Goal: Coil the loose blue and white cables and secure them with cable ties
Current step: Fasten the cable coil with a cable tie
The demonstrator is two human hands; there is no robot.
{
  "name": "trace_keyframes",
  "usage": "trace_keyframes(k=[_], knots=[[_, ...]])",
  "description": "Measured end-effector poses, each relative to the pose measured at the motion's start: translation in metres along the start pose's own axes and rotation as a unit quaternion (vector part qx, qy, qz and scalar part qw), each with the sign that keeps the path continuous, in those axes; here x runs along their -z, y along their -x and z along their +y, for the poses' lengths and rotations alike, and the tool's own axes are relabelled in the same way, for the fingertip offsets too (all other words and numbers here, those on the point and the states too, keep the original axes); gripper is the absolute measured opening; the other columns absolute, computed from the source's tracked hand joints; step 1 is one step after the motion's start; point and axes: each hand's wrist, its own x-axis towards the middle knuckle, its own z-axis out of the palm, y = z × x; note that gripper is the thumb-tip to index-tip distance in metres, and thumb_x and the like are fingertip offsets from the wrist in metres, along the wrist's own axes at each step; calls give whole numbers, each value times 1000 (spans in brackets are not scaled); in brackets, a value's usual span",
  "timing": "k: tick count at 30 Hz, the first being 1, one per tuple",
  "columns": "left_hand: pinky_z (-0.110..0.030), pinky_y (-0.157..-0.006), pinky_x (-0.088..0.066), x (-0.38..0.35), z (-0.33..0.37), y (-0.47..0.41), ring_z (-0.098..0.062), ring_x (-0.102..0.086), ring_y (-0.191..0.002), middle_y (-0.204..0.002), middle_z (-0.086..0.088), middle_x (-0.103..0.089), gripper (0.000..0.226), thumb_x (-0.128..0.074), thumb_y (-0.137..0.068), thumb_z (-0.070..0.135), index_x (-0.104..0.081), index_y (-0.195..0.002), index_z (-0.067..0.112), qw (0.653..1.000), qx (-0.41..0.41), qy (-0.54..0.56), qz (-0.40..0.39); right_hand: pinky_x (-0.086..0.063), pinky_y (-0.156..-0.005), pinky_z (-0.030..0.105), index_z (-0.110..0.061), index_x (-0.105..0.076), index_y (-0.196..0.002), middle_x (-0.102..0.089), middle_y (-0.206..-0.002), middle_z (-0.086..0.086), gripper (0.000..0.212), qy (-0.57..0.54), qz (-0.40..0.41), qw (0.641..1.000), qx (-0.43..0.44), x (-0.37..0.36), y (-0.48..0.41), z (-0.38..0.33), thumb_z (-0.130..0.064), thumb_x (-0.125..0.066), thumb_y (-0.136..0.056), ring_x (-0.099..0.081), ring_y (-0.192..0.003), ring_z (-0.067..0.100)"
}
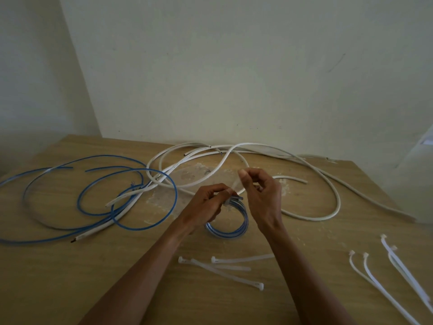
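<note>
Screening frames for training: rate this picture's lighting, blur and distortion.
Head view: dim, flat light, soft shadows; wide-angle slants the wall corner; the cable tie pinched by the right hand is smeared, spare ties at far right blurred; blue coil fairly sharp.

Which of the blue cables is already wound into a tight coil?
The small blue coil held by the left hand; the other blue cables sprawl in wide loops further left.
</note>
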Motion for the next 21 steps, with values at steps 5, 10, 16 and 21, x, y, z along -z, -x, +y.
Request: trace_keyframes(k=[5, 10, 16, 21], knots=[[-27, -45, -23, 0, -2, -1, -13, -27, -46, -56, 3, -36, 33, -53, -104, 37, -66, -116, 10, 998, 27, 47, 16, -57, -75, 35, -24, -77, -100, -74, -92, -8, 9, 33, -65, 997, 16, -7, 4, 11, -22, -72, -93, -70, -85, 12], [-29, -45, -20, -3, -1, -1, -14, -25, -45, -55, 0, -36, 21, -57, -102, 33, -63, -105, 14, 998, 21, 47, 22, -46, -67, 16, -25, -76, -96, -74, -86, -11, 8, 47, -45, 997, 46, -2, 2, 11, -19, -72, -93, -67, -79, 7], [-36, -48, -13, -15, 5, 2, -14, -20, -42, -47, 8, -37, 20, -55, -104, 20, -53, -88, 8, 999, 26, 43, 4, -51, -67, 19, -25, -77, -95, -74, -84, -12, 4, 22, 6, 1000, 3, 1, -4, 11, -24, -73, -93, -67, -77, 6], [-36, -48, -13, -21, 8, 3, -15, -19, -43, -49, 5, -34, 20, -56, -103, 21, -52, -87, 9, 999, 30, 42, -8, -55, -71, 18, -14, -79, -98, -75, -85, -6, 11, -18, 53, 998, -30, 4, -5, 13, -22, -74, -92, -68, -79, 6]])
